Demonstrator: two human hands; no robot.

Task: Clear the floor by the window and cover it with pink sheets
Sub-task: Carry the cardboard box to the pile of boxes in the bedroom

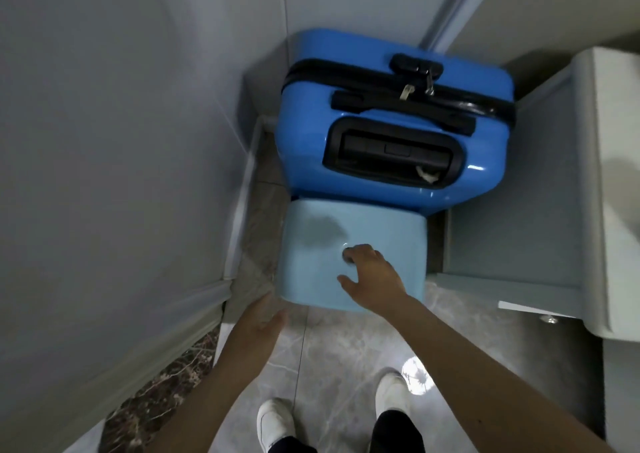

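Pale blue plastic stool [349,244] sits on grey tiled floor [332,355], touching glossy blue hard-shell suitcase [398,113]. Right hand [372,276] spread on top, left hand [266,317] open at corner. Grip both sides, lift level

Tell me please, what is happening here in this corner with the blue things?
A person is bending over a pale blue plastic stool that stands on the grey tiled floor in a narrow corner. The right hand lies on the stool's top, fingers at the small hole in its middle. The left hand is open at the stool's near left corner. Behind the stool, right against it, stands a bright blue hard-shell suitcase. No pink sheets are in view.
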